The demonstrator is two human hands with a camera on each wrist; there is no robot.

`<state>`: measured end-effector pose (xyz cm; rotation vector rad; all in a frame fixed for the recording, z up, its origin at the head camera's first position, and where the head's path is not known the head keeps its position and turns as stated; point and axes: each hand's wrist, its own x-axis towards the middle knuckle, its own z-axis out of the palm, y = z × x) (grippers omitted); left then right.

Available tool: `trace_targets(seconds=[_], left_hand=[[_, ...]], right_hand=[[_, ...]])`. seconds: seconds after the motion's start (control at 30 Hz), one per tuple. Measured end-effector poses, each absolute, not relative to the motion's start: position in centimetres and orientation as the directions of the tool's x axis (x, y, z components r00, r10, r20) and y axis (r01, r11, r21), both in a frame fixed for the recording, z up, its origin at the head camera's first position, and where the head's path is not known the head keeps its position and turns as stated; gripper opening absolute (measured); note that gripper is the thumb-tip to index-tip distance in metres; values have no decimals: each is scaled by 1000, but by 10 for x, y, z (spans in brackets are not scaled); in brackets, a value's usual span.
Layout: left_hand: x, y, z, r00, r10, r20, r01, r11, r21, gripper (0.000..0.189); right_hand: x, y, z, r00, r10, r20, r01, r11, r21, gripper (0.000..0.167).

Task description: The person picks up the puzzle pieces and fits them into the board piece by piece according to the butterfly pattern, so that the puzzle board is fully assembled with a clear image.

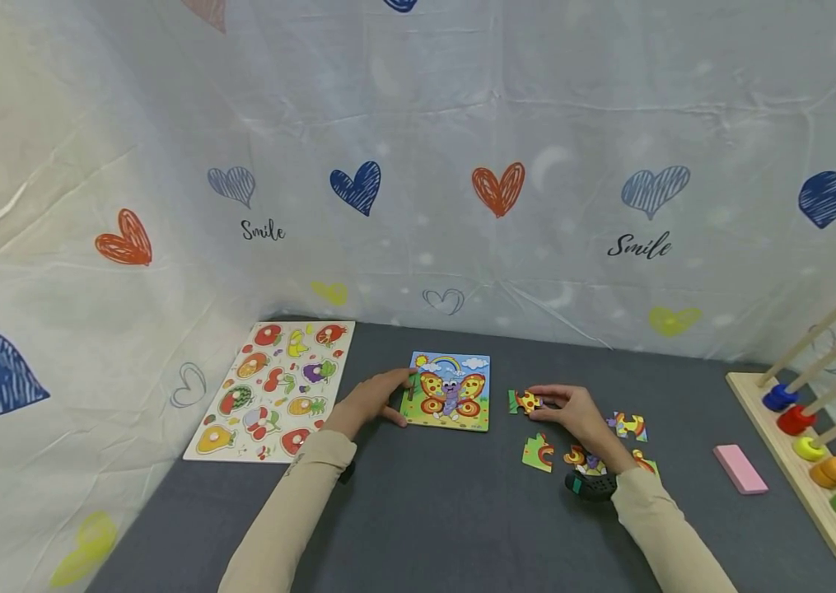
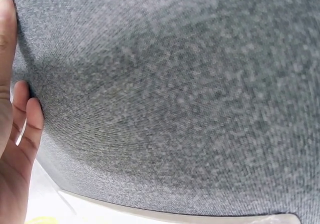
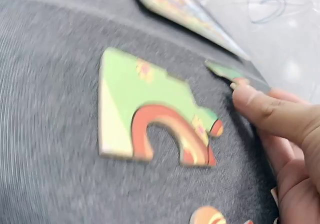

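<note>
In the head view my left hand (image 1: 371, 402) touches the left edge of a square butterfly picture board (image 1: 451, 392), fingers and thumb spread. My right hand (image 1: 575, 412) pinches a puzzle piece with green and yellow patches (image 1: 527, 402) just right of that board. This piece (image 3: 227, 73) shows edge-on at the fingertips in the right wrist view. A green puzzle piece with a red arch (image 1: 537, 453) lies apart on the table, nearer me. Other loose pieces (image 1: 629, 427) lie beside and partly behind my right wrist. Mostly grey cloth fills the left wrist view.
A white fruit-picture board (image 1: 228, 452) lies at the left. On the right are a pink block (image 1: 740, 469) and a wooden peg stand (image 1: 758, 387) with coloured rings. The dark grey tabletop (image 1: 447, 511) meets a hanging white sheet (image 1: 418, 247) printed with hearts.
</note>
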<state>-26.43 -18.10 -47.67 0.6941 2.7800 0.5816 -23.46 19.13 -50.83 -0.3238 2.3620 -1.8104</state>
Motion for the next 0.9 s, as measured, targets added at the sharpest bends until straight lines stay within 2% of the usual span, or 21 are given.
trace_targets(seconds=[0.27, 0.5, 0.9], left_hand=[[-266, -180, -478, -862, 497, -97, 417, 805, 422, 81], [-265, -180, -476, -860, 496, -117, 407, 807, 428, 91], [-265, -180, -478, -864, 490, -119, 404, 814, 416, 94]], right_hand=[[-232, 187, -509, -973, -232, -16, -17, 139, -990, 49], [-228, 185, -503, -983, -184, 9, -34, 130, -991, 51], [-229, 160, -495, -970, -242, -13, 2, 46, -999, 51]])
